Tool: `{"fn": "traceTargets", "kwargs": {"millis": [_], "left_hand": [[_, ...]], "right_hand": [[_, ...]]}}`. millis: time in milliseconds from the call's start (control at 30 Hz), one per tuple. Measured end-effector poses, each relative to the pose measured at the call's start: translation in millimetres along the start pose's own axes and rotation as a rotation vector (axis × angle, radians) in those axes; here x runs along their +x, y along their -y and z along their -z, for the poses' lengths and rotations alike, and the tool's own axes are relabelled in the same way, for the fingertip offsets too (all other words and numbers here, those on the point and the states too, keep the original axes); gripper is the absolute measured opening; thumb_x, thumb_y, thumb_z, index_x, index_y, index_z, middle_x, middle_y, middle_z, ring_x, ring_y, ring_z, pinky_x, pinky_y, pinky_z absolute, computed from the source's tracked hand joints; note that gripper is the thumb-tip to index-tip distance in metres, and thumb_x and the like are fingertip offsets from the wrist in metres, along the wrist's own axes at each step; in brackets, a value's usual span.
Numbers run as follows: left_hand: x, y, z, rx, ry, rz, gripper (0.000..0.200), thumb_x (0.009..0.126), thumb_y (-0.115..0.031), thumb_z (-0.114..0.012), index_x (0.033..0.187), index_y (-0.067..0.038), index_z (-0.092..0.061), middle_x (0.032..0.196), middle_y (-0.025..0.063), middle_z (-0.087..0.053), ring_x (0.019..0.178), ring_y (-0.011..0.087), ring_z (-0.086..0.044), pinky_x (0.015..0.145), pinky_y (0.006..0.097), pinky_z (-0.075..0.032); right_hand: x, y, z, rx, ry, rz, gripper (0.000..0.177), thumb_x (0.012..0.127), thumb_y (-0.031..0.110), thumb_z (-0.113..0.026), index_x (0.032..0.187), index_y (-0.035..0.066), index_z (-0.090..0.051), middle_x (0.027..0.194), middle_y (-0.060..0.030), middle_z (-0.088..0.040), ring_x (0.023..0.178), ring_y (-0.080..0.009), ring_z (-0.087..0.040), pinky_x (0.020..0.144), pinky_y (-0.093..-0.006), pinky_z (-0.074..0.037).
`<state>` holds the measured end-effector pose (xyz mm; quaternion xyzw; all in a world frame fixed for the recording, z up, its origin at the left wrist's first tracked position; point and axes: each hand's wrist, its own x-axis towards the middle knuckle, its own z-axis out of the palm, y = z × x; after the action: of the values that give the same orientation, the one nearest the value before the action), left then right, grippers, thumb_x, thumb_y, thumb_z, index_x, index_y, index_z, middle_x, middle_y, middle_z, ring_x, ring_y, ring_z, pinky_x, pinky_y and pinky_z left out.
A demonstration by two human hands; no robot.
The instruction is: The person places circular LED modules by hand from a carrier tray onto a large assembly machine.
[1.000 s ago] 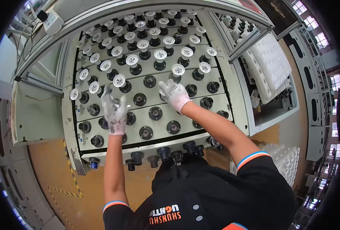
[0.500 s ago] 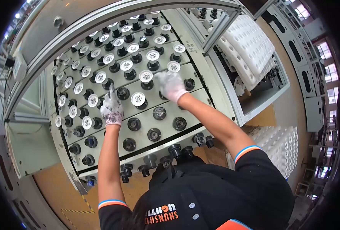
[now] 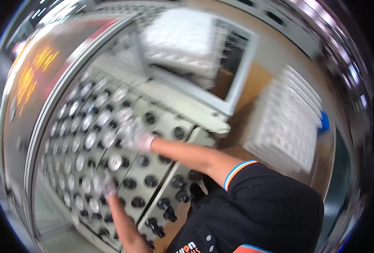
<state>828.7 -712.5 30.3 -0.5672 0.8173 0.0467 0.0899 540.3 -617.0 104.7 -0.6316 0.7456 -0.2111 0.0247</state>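
White round lamp parts point(image 3: 115, 162) stand in rows on black sockets point(image 3: 151, 181) across a pale green panel point(image 3: 130, 170). Gloved and smeared by motion, my left hand point(image 3: 107, 185) is over the near part of the rows, beside several lamp parts. My right hand point(image 3: 138, 134), also in a light glove, is over the rows further up and to the right, near bare black sockets. Blur hides the fingers of both hands, and whether either holds anything cannot be made out.
Stacked white foam trays point(image 3: 180, 38) lie on a framed shelf point(image 3: 233, 90) beyond the panel. Another stack of white trays point(image 3: 284, 122) stands at the right, with a blue object point(image 3: 323, 122) behind it. A metal frame bar point(image 3: 56, 97) runs along the left.
The whole view has swung toward the right and blurred, so the tray stacks sit further left and higher. Both hands remain over the panel.
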Motion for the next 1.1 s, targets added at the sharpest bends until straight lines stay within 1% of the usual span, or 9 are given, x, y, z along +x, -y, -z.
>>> {"fn": "traceTargets", "kwargs": {"millis": [67,267,467,533,567,700,733,867,1100], "left_hand": [[6.6,2.7,0.0,0.092,0.119,-0.049,0.031,0.091,-0.015,-0.05,0.118,-0.002,-0.058,0.118,0.0204,-0.058,0.103,0.0299,-0.059,0.088,0.0372,-0.046],[-53.7,-125.9,52.6,-0.603,-0.75,-0.403,0.031,0.091,-0.011,-0.051,0.12,-0.002,-0.057,0.118,0.0176,-0.058,0.105,0.0268,-0.056,0.091,0.035,-0.044],[-140.4,-314.0,89.8,-1.012,0.107,-0.868,0.032,0.09,-0.006,-0.054,0.121,0.002,-0.055,0.116,0.0132,-0.059,0.107,0.0206,-0.055,0.094,0.0316,-0.041],[-182.8,-411.3,100.8,-1.111,0.334,-0.844,0.034,0.087,-0.002,-0.054,0.12,0.004,-0.054,0.115,0.0124,-0.059,0.106,0.0201,-0.056,0.093,0.0313,-0.042],[-207.8,-458.2,117.1,-1.019,0.419,-0.959,0.035,0.087,-0.004,-0.055,0.121,0.003,-0.053,0.115,0.012,-0.058,0.107,0.0197,-0.056,0.094,0.0306,-0.042],[-285.9,-620.0,125.8,-1.01,0.564,-1.261,0.046,0.083,-0.012,-0.064,0.125,-0.001,-0.051,0.12,0.0165,-0.052,0.114,0.0299,-0.052,0.091,0.0353,-0.045],[-286.0,-658.7,113.0,-0.831,0.209,-1.541,0.054,0.077,-0.014,-0.069,0.126,-0.003,-0.05,0.124,0.0194,-0.049,0.116,0.0347,-0.049,0.094,0.0404,-0.042],[-309.0,-772.9,114.7,-0.459,-0.252,-1.816,0.068,0.067,-0.032,-0.073,0.126,-0.006,-0.05,0.121,0.0177,-0.052,0.113,0.0338,-0.049,0.098,0.0441,-0.036],[-305.6,-844.7,90.1,-0.304,-0.03,-2.028,0.061,0.074,-0.039,-0.068,0.121,-0.005,-0.052,0.106,0.0174,-0.058,0.1,0.0339,-0.057,0.088,0.0396,-0.047]], "right_hand": [[-48.9,-25.8,22.0,0.252,-0.301,-0.055,0.029,0.077,0.038,-0.063,0.088,0.012,-0.06,0.1,-0.0084,-0.059,0.097,-0.0281,-0.054,0.084,-0.0467,-0.039],[-239.9,-131.5,172.9,0.357,-0.565,-0.432,0.01,0.079,0.02,-0.063,0.078,0.01,-0.064,0.089,-0.0082,-0.063,0.092,-0.0293,-0.058,0.083,-0.041,-0.045],[-454.9,-224.4,298.5,0.249,-0.879,-0.652,0.01,0.081,0.01,-0.06,0.09,0.01,-0.066,0.094,-0.006,-0.063,0.087,-0.0234,-0.061,0.075,-0.0349,-0.049],[-535.0,-297.1,304.6,-0.429,-0.772,-0.628,0.019,0.084,0.013,-0.058,0.102,0.008,-0.063,0.102,-0.0073,-0.062,0.094,-0.0252,-0.059,0.085,-0.0374,-0.047],[-581.6,-335.8,307.6,-0.095,-0.933,-0.595,0.026,0.085,0.021,-0.056,0.108,0.009,-0.059,0.108,-0.0095,-0.061,0.1,-0.0277,-0.057,0.089,-0.0396,-0.045],[-641.0,-329.9,396.2,-0.374,-0.385,-1.063,0.053,0.084,0.043,-0.055,0.127,0.013,-0.049,0.133,-0.0122,-0.047,0.121,-0.0295,-0.044,0.099,-0.0499,-0.033],[-651.0,-328.4,412.1,-0.59,-0.131,-1.188,0.059,0.083,0.048,-0.055,0.131,0.015,-0.047,0.139,-0.0123,-0.042,0.126,-0.0292,-0.04,0.102,-0.0525,-0.029],[-710.7,-382.8,390.1,-0.632,-0.1,-1.017,0.066,0.078,0.049,-0.059,0.135,0.016,-0.045,0.14,-0.0119,-0.042,0.127,-0.0294,-0.04,0.102,-0.0488,-0.03],[-695.9,-402.7,403.2,-0.626,-0.024,-0.913,0.079,0.069,0.051,-0.067,0.132,0.007,-0.048,0.13,-0.0177,-0.051,0.124,-0.0335,-0.042,0.105,-0.0455,-0.029]]}}
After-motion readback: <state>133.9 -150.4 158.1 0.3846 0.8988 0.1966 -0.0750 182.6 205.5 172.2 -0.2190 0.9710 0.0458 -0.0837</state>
